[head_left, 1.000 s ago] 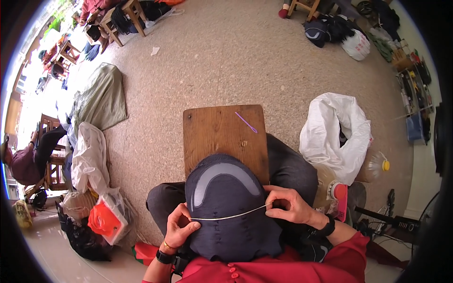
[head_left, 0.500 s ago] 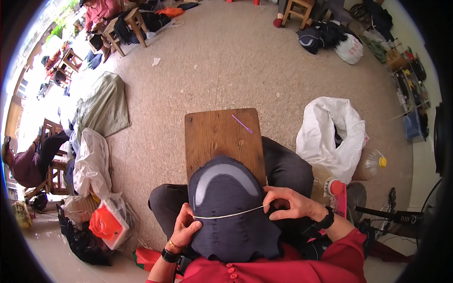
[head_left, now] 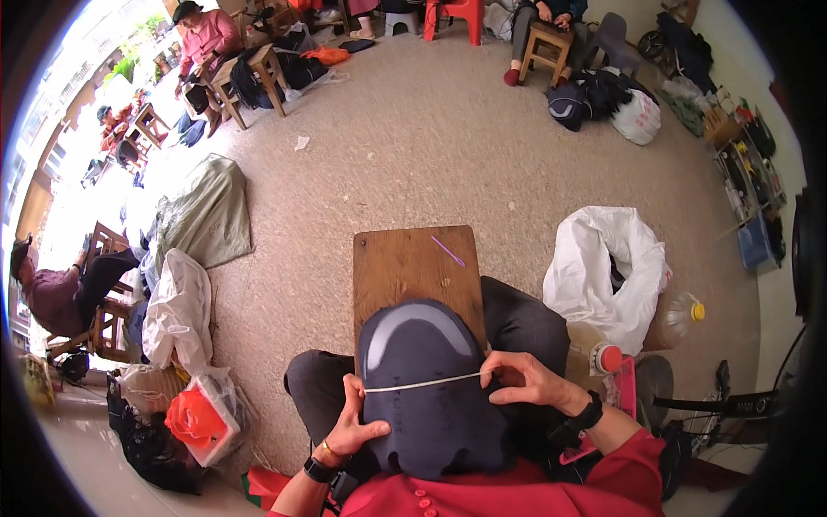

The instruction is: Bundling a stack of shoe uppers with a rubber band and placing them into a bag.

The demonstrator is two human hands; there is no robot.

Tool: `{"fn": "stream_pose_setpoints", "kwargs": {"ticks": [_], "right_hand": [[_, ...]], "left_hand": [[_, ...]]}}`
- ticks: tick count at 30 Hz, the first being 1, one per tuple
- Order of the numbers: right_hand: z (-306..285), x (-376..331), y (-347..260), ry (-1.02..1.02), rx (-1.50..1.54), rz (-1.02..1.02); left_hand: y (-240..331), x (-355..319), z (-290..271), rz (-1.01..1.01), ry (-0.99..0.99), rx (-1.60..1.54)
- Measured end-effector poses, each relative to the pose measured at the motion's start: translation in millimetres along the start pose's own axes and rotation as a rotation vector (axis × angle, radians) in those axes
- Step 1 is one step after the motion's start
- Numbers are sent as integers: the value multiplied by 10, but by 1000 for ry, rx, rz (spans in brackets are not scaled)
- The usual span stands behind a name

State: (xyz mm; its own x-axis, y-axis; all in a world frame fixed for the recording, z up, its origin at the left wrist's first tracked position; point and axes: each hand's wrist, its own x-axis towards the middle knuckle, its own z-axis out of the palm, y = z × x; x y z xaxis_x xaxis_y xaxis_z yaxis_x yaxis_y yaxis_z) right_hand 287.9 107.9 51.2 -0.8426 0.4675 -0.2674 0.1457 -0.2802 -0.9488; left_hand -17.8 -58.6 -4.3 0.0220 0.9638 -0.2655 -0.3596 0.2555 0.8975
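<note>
A dark navy fabric cap (head_left: 431, 420) with a grey curved band lies over my lap and the near end of a small wooden stool (head_left: 413, 271). A thin white cord (head_left: 422, 382) is stretched straight across it from side to side. My left hand (head_left: 349, 422) grips the cap's left edge, index finger at the cord's end and thumb resting on the fabric; its other fingers are partly hidden. At the cord's right end, my right hand (head_left: 525, 382) pinches it between thumb and forefinger beside the cap. A purple plastic needle (head_left: 448, 251) lies on the stool's far right.
To the right stand an open white bag (head_left: 594, 258), a bottle with a yellow cap (head_left: 679, 314) and a red-capped bottle (head_left: 603, 355). Bags and a red plastic bundle (head_left: 195, 420) sit at the left. Other people, such as one in pink (head_left: 207, 39), sit farther off.
The view has tilted up, so the stool and floor sit lower in it. My left thumb has shifted inward over the cap; the cord stays stretched between both hands.
</note>
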Motion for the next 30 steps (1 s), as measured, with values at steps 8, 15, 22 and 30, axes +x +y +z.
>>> {"fn": "stream_pose_setpoints", "kwargs": {"ticks": [8,15,22,30], "right_hand": [[-58,62,-61,-193,60,-37],[38,69,-26,-170,-238,-40],[180,-32,235,-55,-102,-23],[297,-266,420,175,313,158]], "left_hand": [[-34,-168,112,-26,59,-258],[-119,-174,66,-77,57,-317],[-71,-182,82,-116,75,-297],[-85,-211,63,-87,107,-174]]}}
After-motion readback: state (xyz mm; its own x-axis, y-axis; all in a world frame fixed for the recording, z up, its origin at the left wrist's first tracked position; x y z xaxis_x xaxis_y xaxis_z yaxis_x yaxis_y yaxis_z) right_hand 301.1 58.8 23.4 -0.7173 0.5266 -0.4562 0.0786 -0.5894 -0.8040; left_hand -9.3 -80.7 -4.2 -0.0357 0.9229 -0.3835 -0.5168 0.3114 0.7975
